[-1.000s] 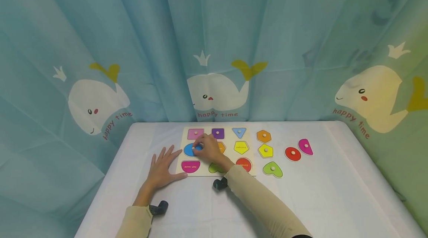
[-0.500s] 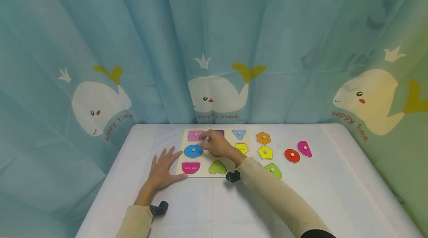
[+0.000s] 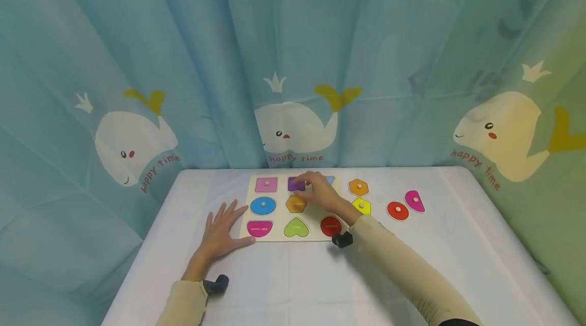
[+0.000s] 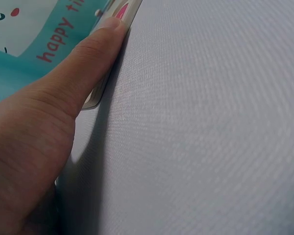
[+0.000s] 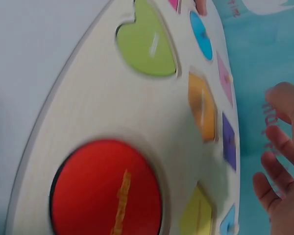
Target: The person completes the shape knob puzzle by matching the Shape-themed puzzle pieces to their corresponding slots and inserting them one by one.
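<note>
A shape puzzle board (image 3: 279, 215) lies on the white table. My left hand (image 3: 220, 232) is spread flat at its left side, the thumb (image 4: 95, 41) pressing the board's near corner. My right hand (image 3: 320, 193) hovers over the board's right half, fingers loosely bent and holding nothing. Knobbed pieces sit in the board: a blue oval (image 3: 263, 206), a pink rectangle (image 3: 261, 184), a purple square (image 3: 294, 185) and a light blue triangle (image 5: 228, 221). Recesses without knobs show a magenta half round (image 3: 259, 228), green heart (image 3: 296, 227), red circle (image 5: 108, 191), orange hexagon (image 5: 202, 105) and yellow pentagon (image 5: 197, 213).
Loose knobbed pieces lie right of the board: an orange hexagon (image 3: 358, 187), a yellow pentagon (image 3: 362, 206), a red circle (image 3: 397, 211) and a magenta half round (image 3: 414, 201). The right sleeve (image 3: 403, 265) covers the spot below the pentagon. A whale-print curtain (image 3: 384, 61) hangs behind the table.
My right hand has let go of the blue oval's knob and moved right across the board, now with nothing in its fingers. My left hand stays in place.
</note>
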Demonstrator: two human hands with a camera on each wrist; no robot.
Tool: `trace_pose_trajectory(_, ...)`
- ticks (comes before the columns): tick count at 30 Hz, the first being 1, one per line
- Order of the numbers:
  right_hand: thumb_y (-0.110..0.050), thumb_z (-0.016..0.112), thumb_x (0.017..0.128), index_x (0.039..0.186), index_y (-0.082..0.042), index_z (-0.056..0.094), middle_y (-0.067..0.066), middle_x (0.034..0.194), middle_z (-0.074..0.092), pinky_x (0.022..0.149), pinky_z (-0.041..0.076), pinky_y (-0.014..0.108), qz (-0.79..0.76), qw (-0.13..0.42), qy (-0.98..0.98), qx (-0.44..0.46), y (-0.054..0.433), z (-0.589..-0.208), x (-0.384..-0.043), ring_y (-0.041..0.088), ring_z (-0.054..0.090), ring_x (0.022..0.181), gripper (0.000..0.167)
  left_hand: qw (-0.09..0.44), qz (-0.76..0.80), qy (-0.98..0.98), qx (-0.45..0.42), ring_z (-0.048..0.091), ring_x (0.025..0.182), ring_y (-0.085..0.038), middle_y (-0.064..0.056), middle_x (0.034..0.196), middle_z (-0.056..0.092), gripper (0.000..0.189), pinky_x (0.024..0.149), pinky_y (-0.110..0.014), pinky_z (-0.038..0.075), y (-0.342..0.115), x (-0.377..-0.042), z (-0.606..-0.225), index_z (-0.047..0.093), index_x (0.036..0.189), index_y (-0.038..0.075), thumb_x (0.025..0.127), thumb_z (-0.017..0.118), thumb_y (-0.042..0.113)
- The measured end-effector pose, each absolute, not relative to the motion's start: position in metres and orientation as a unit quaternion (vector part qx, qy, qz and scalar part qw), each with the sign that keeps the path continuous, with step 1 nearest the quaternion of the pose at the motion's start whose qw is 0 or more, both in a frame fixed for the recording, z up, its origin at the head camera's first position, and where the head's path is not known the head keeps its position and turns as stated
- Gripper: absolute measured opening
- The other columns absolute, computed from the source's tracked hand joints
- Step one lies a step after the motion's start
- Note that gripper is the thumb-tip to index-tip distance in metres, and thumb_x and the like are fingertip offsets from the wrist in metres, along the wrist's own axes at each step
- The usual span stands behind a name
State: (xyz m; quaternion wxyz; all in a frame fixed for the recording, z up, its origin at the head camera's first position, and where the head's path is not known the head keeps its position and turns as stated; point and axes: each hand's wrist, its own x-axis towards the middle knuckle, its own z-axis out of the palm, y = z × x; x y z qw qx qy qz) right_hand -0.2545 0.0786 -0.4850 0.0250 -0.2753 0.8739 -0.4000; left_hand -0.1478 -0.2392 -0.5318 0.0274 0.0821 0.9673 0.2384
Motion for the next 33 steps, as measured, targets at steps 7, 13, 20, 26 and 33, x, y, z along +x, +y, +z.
trace_pose_trajectory(7,-0.021,0.073,0.095,0.121,-0.012,0.074,0.007,0.123,0.070,0.099,0.050,0.049,-0.375,0.006,0.900,-0.220,0.109,-0.492,-0.258,0.030,0.057,0.114,0.028,0.027,0.238,0.968,0.081,0.010,0.155,-0.046,-0.018,0.168,0.026,0.098,0.118,-0.074,-0.001,-0.238,-0.148,-0.530,0.046,0.156,0.018,0.075,0.082,0.058)
trace_pose_trajectory(13,-0.021,0.076,0.093,0.119,-0.009,0.076,0.011,0.128,0.069,0.104,0.044,0.054,-0.384,-0.010,0.905,-0.182,0.136,-0.495,-0.264,0.034,0.051,0.121,0.029,0.027,0.239,0.967,0.081,0.010,0.155,-0.047,-0.018,0.168,0.026,0.097,0.117,-0.074,-0.001,-0.238,-0.150,-0.529,0.046,0.156,0.018,0.075,0.082,0.057)
trace_pose_trajectory(20,-0.025,0.074,0.095,0.122,-0.011,0.074,0.013,0.135,0.063,0.101,0.047,0.055,-0.409,0.006,0.905,-0.117,0.173,-0.500,-0.266,0.035,0.050,0.120,0.031,0.023,0.242,0.966,0.082,0.010,0.155,-0.047,-0.018,0.167,0.026,0.097,0.117,-0.074,-0.001,-0.239,-0.148,-0.529,0.046,0.155,0.017,0.074,0.083,0.056)
trace_pose_trajectory(26,-0.024,0.075,0.095,0.123,-0.009,0.072,0.020,0.140,0.057,0.106,0.045,0.059,-0.414,0.002,0.906,-0.082,0.203,-0.505,-0.267,0.043,0.049,0.126,0.032,0.027,0.238,0.967,0.081,0.011,0.155,-0.047,-0.018,0.167,0.026,0.097,0.117,-0.074,-0.001,-0.239,-0.146,-0.530,0.046,0.156,0.018,0.075,0.082,0.058)
trace_pose_trajectory(33,-0.026,0.078,0.093,0.125,-0.006,0.071,0.022,0.139,0.055,0.109,0.041,0.059,-0.403,0.011,0.914,-0.054,0.225,-0.515,-0.270,0.043,0.044,0.129,0.038,0.019,0.242,0.966,0.085,0.011,0.155,-0.047,-0.018,0.167,0.027,0.096,0.117,-0.074,-0.001,-0.239,-0.149,-0.530,0.046,0.156,0.019,0.076,0.083,0.057)
